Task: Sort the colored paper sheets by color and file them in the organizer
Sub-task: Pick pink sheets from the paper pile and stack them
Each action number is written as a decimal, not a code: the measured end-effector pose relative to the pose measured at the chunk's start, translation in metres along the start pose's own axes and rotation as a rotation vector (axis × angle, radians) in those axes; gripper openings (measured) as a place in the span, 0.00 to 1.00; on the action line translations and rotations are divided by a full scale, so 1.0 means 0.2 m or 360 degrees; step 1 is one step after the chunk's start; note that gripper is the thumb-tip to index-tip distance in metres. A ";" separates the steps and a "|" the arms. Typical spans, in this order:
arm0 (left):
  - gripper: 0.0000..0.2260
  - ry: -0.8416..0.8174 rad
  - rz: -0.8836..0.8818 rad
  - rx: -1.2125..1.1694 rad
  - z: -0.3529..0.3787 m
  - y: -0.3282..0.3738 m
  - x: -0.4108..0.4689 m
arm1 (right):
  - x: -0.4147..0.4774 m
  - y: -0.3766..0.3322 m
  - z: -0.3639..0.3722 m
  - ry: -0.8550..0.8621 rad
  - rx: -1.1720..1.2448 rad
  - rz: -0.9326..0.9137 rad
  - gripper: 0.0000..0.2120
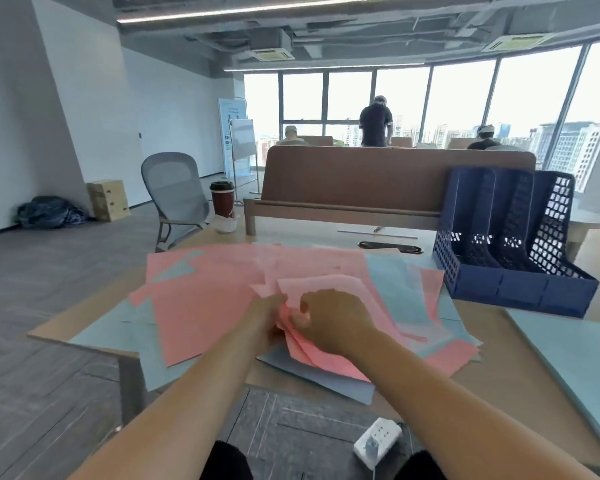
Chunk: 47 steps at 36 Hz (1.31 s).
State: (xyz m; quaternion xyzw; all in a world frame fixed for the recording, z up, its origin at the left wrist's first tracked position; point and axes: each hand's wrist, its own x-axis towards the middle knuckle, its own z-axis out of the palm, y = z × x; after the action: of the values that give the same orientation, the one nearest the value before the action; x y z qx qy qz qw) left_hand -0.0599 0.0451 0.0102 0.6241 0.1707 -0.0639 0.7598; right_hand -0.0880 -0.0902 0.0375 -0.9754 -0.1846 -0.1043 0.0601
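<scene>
Pink sheets and light blue sheets lie mixed across the desk in front of me. My left hand and my right hand meet at the middle of the pile and grip a fanned bundle of pink sheets, its top ends lifted off the pile. The dark blue mesh organizer stands at the right back of the desk, apart from both hands, and its upright slots look empty.
A red coffee cup and a small clear container stand at the desk's far left corner. A brown divider runs along the back. A white power strip lies on the floor below. A grey chair stands left.
</scene>
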 end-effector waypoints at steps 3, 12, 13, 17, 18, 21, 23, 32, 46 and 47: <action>0.12 0.0087 -0.0056 0.0272 -0.01 -0.01 0.06 | 0.03 0.02 0.02 -0.0031 0.0177 0.0108 0.23; 0.16 0.0123 0.0042 0.0474 0.03 -0.08 0.12 | 0.09 0.25 0.18 -0.0340 0.0399 0.0542 0.26; 0.17 0.0119 0.0041 0.0492 0.05 -0.09 0.14 | 0.08 0.25 0.19 -0.0390 0.0402 0.0538 0.27; 0.12 0.0158 0.0137 0.0689 0.08 -0.09 0.12 | 0.07 0.25 0.22 -0.0449 0.0372 0.0481 0.28; 0.11 0.0174 0.0200 0.0741 0.08 -0.09 0.12 | 0.06 0.25 0.22 -0.0437 0.0398 0.0477 0.28; 0.15 0.0156 0.0402 0.0781 0.07 -0.07 0.11 | 0.05 0.27 0.21 -0.0337 0.0458 0.0580 0.28; 0.18 0.0148 0.0482 0.0713 0.06 -0.04 0.09 | 0.06 0.30 0.21 -0.0249 0.0451 0.0695 0.30; 0.15 0.0348 0.0630 0.0423 -0.22 0.10 0.01 | 0.16 0.31 0.13 0.0169 0.1292 0.1121 0.28; 0.23 0.0813 0.0371 0.0487 -0.78 0.20 0.03 | 0.58 -0.18 0.25 -0.0194 0.1572 0.0688 0.10; 0.23 0.0844 0.0346 0.0523 -0.81 0.20 0.04 | 0.61 -0.22 0.26 -0.0187 0.1475 0.0684 0.10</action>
State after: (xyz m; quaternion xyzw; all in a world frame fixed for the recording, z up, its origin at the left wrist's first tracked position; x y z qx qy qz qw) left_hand -0.0696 0.2123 0.0189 0.7478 0.2823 0.1556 0.5804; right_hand 0.0169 0.0004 0.0171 -0.8665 -0.0098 0.0582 0.4957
